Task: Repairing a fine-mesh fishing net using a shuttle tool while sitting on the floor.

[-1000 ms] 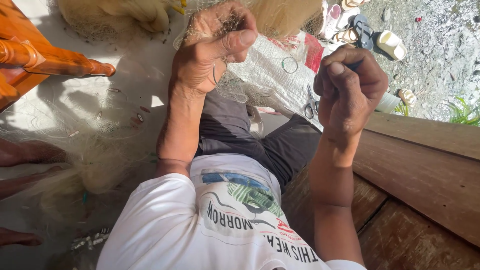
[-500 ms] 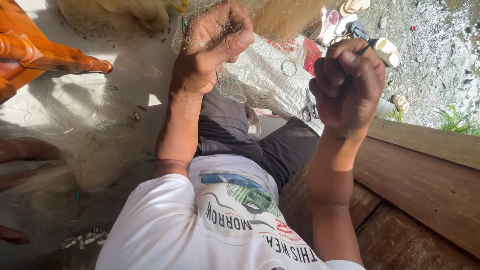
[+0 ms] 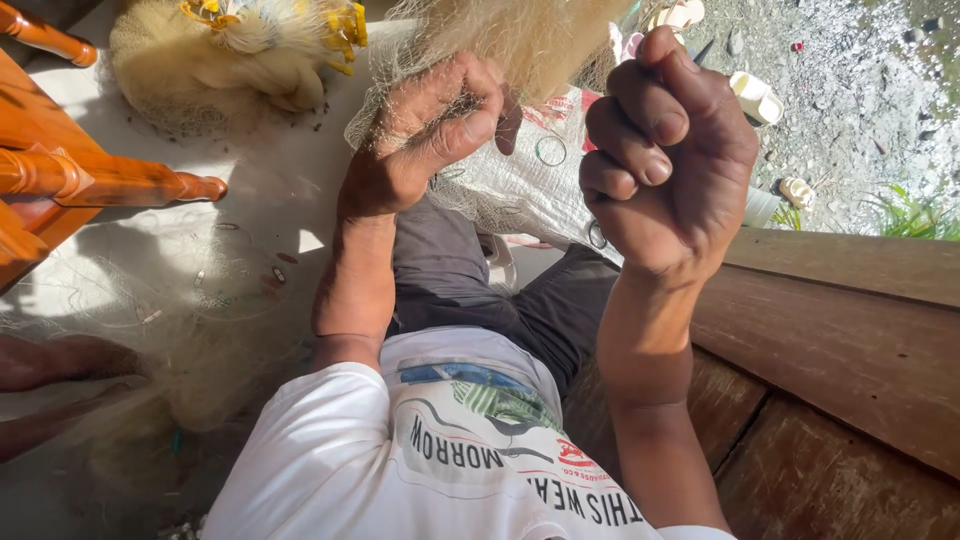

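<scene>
Left hand [image 3: 430, 135], upper centre of frame, grip closed on a bunch of fine pale fishing net [image 3: 520, 40] that fans up past the top edge. Right hand [image 3: 670, 150], just right of it, clenched in a fist around a thin dark tool [image 3: 703, 50] whose tip shows above the knuckles. More net heaped with yellow floats [image 3: 345, 22] upper left; orange wooden chair [image 3: 90, 180] at left edge, wooden bench [image 3: 850, 330] lower right.
</scene>
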